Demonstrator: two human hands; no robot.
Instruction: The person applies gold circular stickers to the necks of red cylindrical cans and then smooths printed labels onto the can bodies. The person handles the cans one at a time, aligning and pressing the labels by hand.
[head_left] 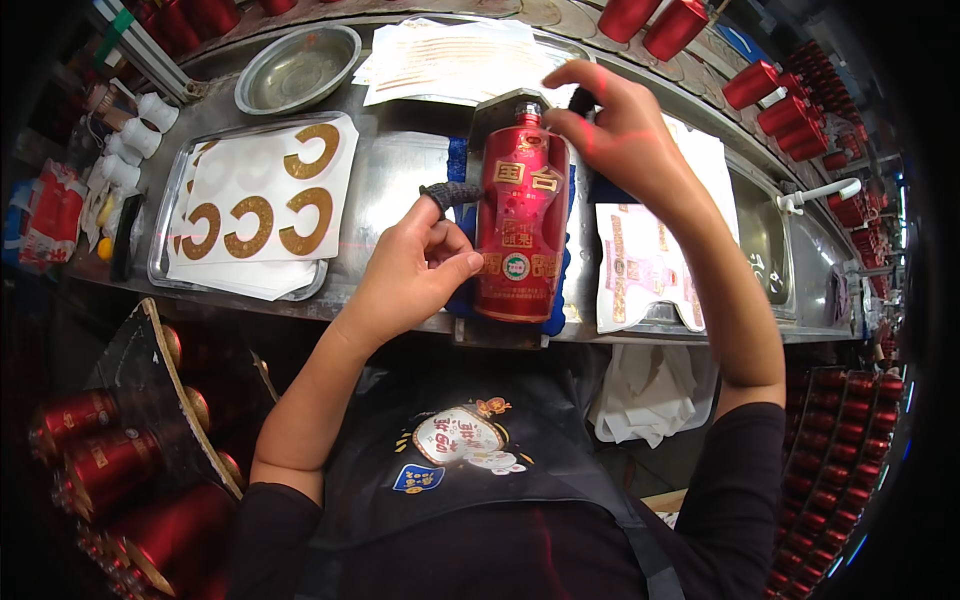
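A red bottle (pixel 519 225) with gold decoration lies on its back on a blue-padded stand (pixel 560 285), its neck pointing away from me. My left hand (pixel 410 265) is at its left side, fingers curled and thumb tip against the lower left edge. A black sleeve (pixel 452 195) covers the left index fingertip, which rests along the bottle's side. Over the bottle's neck, my right hand (pixel 620 130) is raised with thumb and index finger apart. Another black finger sleeve (pixel 582 100) shows on it. Nothing is visible between the right thumb and index finger.
To the left, a metal tray (pixel 160 255) bears white sheets with gold arc-shaped decals (pixel 305 222). A steel bowl (pixel 300 70) and stacked paper sheets (pixel 450 60) lie behind. Printed decal sheets (pixel 640 265) and a sink (pixel 775 245) are to the right. Red bottles (pixel 100 450) stand around.
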